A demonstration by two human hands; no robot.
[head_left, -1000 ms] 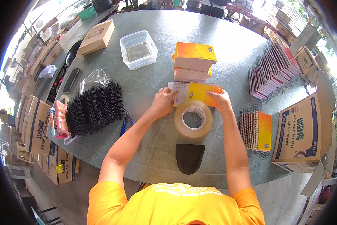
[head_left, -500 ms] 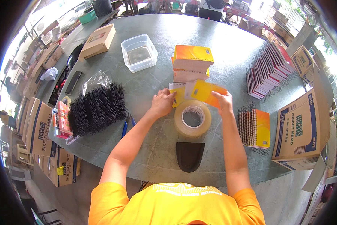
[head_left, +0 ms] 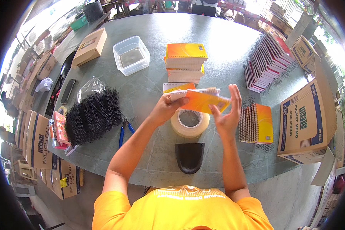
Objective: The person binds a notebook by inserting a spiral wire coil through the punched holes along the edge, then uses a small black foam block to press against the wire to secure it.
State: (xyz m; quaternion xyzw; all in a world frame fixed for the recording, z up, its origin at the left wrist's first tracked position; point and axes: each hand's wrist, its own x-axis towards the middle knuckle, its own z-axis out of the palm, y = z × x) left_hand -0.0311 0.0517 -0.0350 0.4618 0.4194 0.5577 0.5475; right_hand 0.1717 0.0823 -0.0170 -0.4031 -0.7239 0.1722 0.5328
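Observation:
My left hand (head_left: pixel 165 109) grips a memo pad (head_left: pixel 201 100) with an orange and yellow cover at its left end, thumb on top. The pad is tilted above the table, its pages slightly fanned. At its right end, my right hand (head_left: pixel 228 119) has its fingers stretched upward and apart, the thumb by the cover's edge. Beneath the pad lies a big roll of clear tape (head_left: pixel 177 126). Just beyond is another pad (head_left: pixel 171 87) on the table, in front of a stack of unbound pads (head_left: pixel 186 63). A black rounded piece (head_left: pixel 189 158) lies nearer me.
Black spiral coils (head_left: pixel 92 117) lie at left beside blue-handled pliers (head_left: pixel 121 134). A clear plastic tub (head_left: pixel 131 57) stands farther back. At right are coil-bound memo pads (head_left: pixel 262 122), a row of red-covered spiral notebooks (head_left: pixel 268 63) and an open cardboard box (head_left: pixel 306 119).
My left hand has gone from the table to holding the raised pad. My right hand, earlier gripping an orange and yellow pad, now has its fingers spread. The view has shifted slightly.

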